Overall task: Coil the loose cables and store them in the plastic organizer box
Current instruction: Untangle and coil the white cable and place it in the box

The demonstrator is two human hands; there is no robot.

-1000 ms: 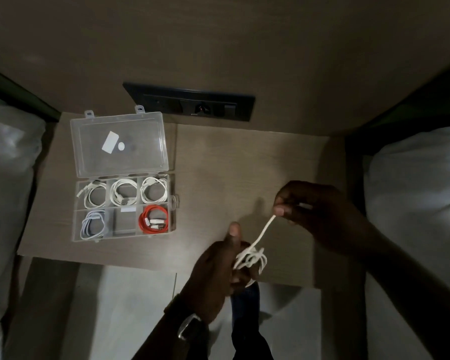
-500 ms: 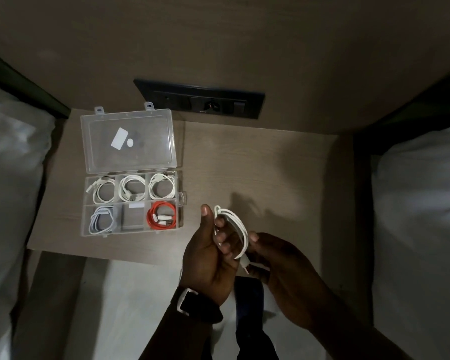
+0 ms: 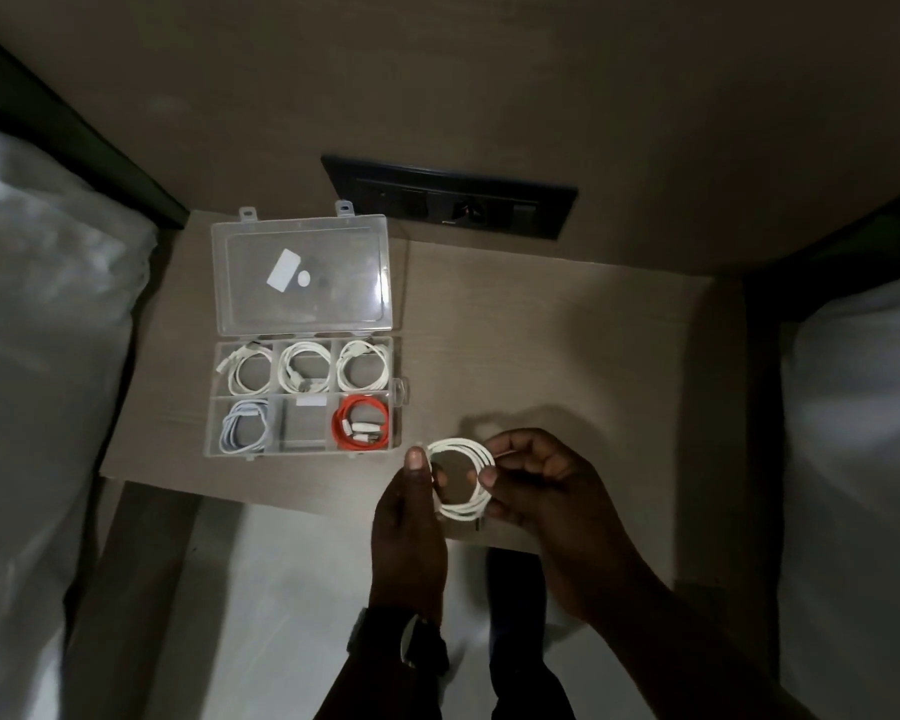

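A white cable (image 3: 463, 449) is wound into a round coil and held above the front edge of the small wooden table (image 3: 567, 356). My left hand (image 3: 411, 522) pinches the coil's left side with the thumb on top. My right hand (image 3: 546, 491) grips its right side. The clear plastic organizer box (image 3: 398, 402) lies open at the table's left. Its three back compartments each hold a coiled white cable (image 3: 305, 374). The front left one holds a pale blue cable (image 3: 245, 426), the front right one a red cable (image 3: 360, 423). The front middle compartment (image 3: 305, 428) has no cable.
The box's open lid (image 3: 302, 275) lies flat behind the compartments. A black socket panel (image 3: 448, 205) sits in the wall behind the table. White bedding lies at the left (image 3: 37, 356) and the right (image 3: 863, 459). Pale floor (image 3: 292, 589) shows below the table's front edge.
A second ago my right hand pulled a straight end away from a loose bundle in my left hand. The cable is now a neat round coil held by both hands close together.
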